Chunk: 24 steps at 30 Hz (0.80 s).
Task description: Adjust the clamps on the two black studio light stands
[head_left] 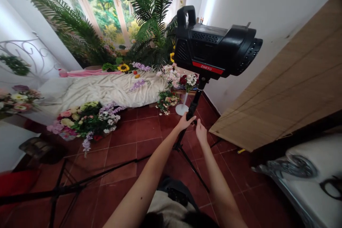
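A black studio light (211,48) with a red label reading ZHEYU sits on top of a black light stand (196,98). My left hand (184,122) is wrapped round the stand's pole below the light. Just to the right, my right hand (201,131) has its fingers closed at a dark knob (194,122) on the pole's side; the fingers partly hide it. The stand's legs (193,169) spread over the red tiled floor below my hands.
A bed (107,91) with cream cloth and scattered flowers lies ahead, below a window. Flower bunches (85,119) stand at its near edge. A bamboo blind (283,78) hangs at right, above an ornate white seat (307,167). Another black stand (56,190) crosses the lower left.
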Tool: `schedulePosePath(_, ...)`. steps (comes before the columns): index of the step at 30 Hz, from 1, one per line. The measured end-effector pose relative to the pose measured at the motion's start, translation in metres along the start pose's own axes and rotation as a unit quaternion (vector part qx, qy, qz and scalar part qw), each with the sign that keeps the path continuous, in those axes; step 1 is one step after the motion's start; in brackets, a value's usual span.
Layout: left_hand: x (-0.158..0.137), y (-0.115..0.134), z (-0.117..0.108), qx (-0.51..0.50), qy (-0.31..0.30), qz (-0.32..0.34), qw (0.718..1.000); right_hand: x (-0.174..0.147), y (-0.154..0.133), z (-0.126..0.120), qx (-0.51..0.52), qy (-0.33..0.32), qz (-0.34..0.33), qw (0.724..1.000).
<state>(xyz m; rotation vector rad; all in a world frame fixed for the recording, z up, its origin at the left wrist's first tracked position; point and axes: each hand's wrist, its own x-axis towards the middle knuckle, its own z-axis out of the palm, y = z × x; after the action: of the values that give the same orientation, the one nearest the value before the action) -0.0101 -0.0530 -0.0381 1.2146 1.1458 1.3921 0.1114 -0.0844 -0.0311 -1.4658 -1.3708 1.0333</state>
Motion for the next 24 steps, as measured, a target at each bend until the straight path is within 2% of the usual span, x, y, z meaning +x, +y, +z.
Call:
schedulePosePath(2,0.001,0.000,0.000,0.002,0.003,0.004,1.000,0.002,0.004,-0.008,-0.117,0.006,-0.104,0.988)
schedulePosePath(5,0.003,-0.001,-0.002,-0.001,-0.009,-0.001,1.000,0.007,0.009,-0.012,-0.221,-0.015,-0.167,0.961)
schedulePosePath(7,0.005,-0.002,-0.003,0.010,-0.014,-0.001,1.000,0.011,0.013,-0.008,-0.249,-0.005,-0.173,0.953)
schedulePosePath(13,0.005,-0.009,-0.006,0.064,0.012,0.003,0.998,0.019,0.023,0.009,-0.252,0.061,-0.148,0.954)
schedulePosePath(17,-0.020,-0.032,-0.028,0.032,0.044,-0.001,0.999,0.017,0.027,0.013,-0.237,0.071,-0.146,0.958)
schedulePosePath(19,-0.053,-0.051,-0.055,0.019,0.051,-0.069,0.996,0.014,0.027,0.018,-0.196,0.088,-0.140,0.967)
schedulePosePath(21,-0.100,-0.071,-0.092,0.017,0.073,-0.191,0.979,0.007,0.027,0.026,-0.145,0.117,-0.117,0.975)
schedulePosePath(23,-0.160,-0.086,-0.136,0.051,0.122,-0.332,0.934,-0.004,0.029,0.039,-0.100,0.140,-0.092,0.981)
schedulePosePath(24,-0.194,-0.089,-0.159,0.079,0.169,-0.396,0.899,-0.012,0.032,0.047,-0.088,0.144,-0.084,0.982)
